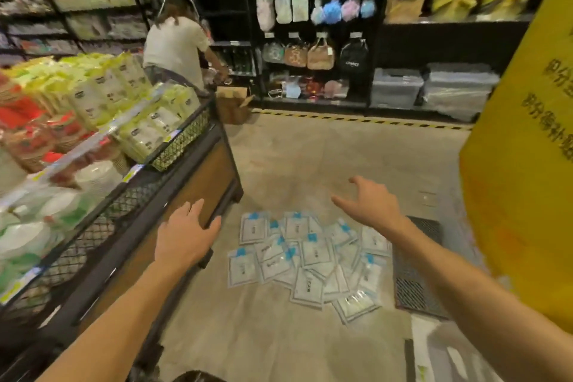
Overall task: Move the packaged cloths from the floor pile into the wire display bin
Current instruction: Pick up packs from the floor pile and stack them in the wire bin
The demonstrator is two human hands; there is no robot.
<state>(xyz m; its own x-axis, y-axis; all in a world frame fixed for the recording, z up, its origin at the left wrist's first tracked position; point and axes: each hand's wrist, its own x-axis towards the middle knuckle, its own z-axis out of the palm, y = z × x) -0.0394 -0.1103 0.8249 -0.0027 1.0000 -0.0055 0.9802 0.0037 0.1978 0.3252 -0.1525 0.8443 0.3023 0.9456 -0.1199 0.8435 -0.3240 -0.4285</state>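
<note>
Floor (279,164) holds the packaged cloths (310,260) below both empty, spread-fingered hands, left hand (183,236), right hand (369,205).

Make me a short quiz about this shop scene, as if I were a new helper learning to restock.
1. True or false: the left hand already holds a packet.
2. Where does the pile of packets lie? A) on the floor B) in the wire bin C) on a wall shelf
3. Fill in: the right hand hangs over the pile with its fingers ____.

Key
1. False: both hands are empty, fingers spread.
2. A: on the floor, between the display stand and a floor grate.
3. Open.
</note>
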